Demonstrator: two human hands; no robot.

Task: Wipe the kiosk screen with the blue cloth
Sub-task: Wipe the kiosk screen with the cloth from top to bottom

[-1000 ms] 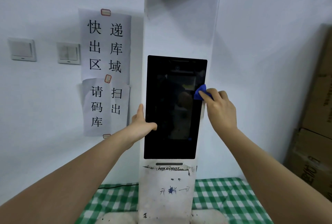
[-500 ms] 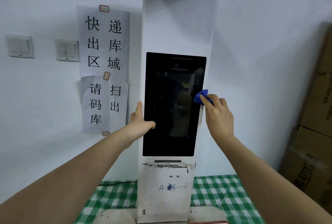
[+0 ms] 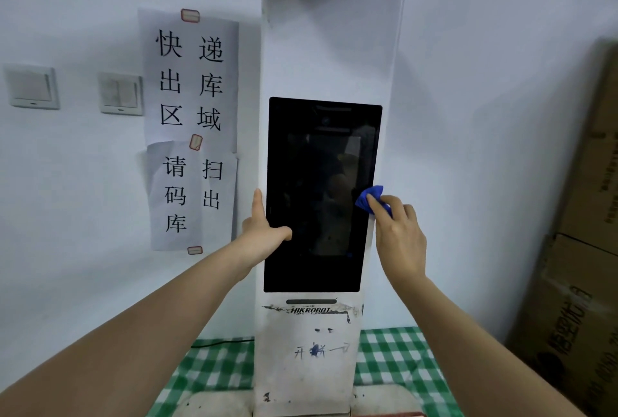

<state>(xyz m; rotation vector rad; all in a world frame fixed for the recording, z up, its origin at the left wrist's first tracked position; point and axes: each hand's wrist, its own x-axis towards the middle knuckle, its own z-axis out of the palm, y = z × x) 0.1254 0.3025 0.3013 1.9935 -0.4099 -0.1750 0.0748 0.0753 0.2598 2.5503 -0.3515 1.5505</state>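
A tall white kiosk (image 3: 329, 31) stands against the wall with a black upright screen (image 3: 317, 195) in its front. My right hand (image 3: 399, 236) holds a small bunched blue cloth (image 3: 369, 198) under its fingertips against the screen's right edge, about halfway up. My left hand (image 3: 264, 227) grips the kiosk's left side, thumb lying on the screen's lower left part, forefinger pointing up along the edge. The screen is dark and shows dim reflections.
The kiosk stands on a table with a green checked cloth (image 3: 398, 359). Paper signs (image 3: 190, 129) and two wall switches (image 3: 120, 93) are on the wall to the left. Stacked cardboard boxes (image 3: 578, 249) fill the right side. A black cable (image 3: 220, 343) runs behind the kiosk.
My right hand has slid the blue cloth down along the screen's right edge. My left hand keeps its hold on the kiosk's left side.
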